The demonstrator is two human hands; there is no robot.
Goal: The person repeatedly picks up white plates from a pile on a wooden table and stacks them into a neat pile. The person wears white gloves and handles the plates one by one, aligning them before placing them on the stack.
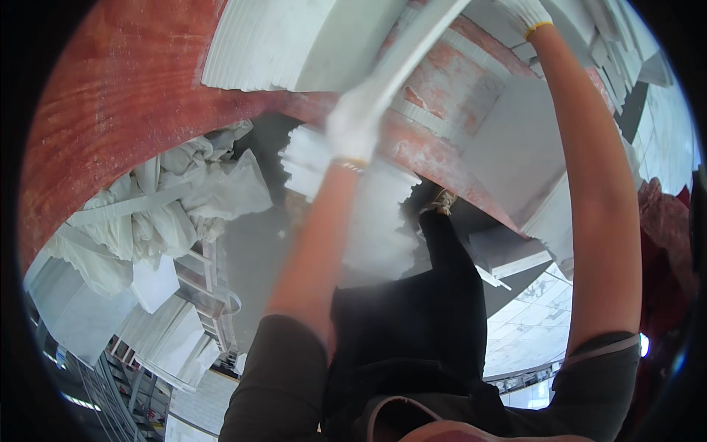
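Note:
My left hand (355,131), in a white knit glove and smeared by motion, is closed round the near end of a long white slab (416,55) seen edge-on. The slab runs up and right, out past the picture's top edge. At the top, my right hand (523,15) wears the same kind of glove, and its fingers are hidden or cut off. Left of the held slab lies a thick stack of white slabs (283,44) on a red worktop (125,88). Beyond my right hand lean more white slabs (618,37).
Crumpled whitish sacks (199,184) lie under the worktop's edge. Ragged-edged white pieces (368,214) are piled near my legs. A grey-white panel (515,132) rests on the red surface at right. Stacked tiles (166,331) stand at lower left by a metal frame.

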